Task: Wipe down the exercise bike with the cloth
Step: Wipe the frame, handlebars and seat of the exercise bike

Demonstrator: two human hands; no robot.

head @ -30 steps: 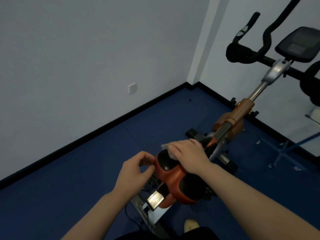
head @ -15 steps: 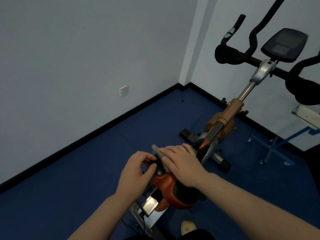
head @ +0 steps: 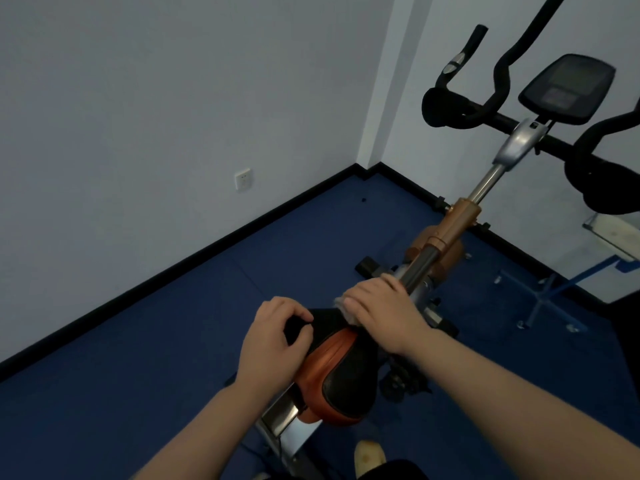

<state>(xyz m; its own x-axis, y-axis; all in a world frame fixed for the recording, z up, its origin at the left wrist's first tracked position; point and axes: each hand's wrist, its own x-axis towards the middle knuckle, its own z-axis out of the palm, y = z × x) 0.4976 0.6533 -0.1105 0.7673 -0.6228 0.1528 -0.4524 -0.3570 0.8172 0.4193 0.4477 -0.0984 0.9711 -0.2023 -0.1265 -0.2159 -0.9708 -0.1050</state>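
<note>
Looking like a small exercise room or home gym. Standing on a blue padded floor (head: 145, 358), near the corner where two plain white walls (head: 138, 98) are meeting: an exercise bike (head: 446, 237) with orange frame, black handlebars (head: 498, 81), console (head: 568, 88) and saddle (head: 343, 372). Running along the floor's edges, a black skirting (head: 194, 258). Sitting low on the left wall, a socket (head: 243, 179). Showing at the right edge, a blue-framed stand (head: 554, 289).
</note>
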